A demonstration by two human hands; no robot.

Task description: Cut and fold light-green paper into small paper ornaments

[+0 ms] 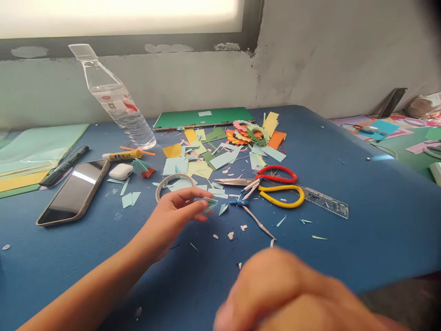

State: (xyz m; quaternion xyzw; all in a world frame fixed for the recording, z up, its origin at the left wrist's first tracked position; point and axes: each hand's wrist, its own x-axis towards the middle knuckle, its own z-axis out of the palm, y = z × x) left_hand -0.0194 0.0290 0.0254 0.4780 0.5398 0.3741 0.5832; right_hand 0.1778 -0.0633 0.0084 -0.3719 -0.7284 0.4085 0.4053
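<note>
My left hand [179, 207] pinches a small folded piece of light blue paper [211, 203] between thumb and fingers, just above the table. Close to the camera, large and blurred, my right hand [289, 289] is curled closed; whatever its fingers hold, if anything, is hidden. Behind my left hand lies a roll of tape [159, 189]. To the right of the held paper are a small blue-jointed compass [240, 202] and scissors [280, 174] with one red and one yellow handle. A folded blue scrap [223, 209] lies beside my left fingertips.
A clear ruler [327, 202] lies under the scissors. Coloured paper scraps [225, 156] are heaped behind, before a green board [203, 117]. On the left are a phone [74, 191], white earbud case [121, 172], glue stick [122, 155], marker [65, 165] and water bottle [120, 108].
</note>
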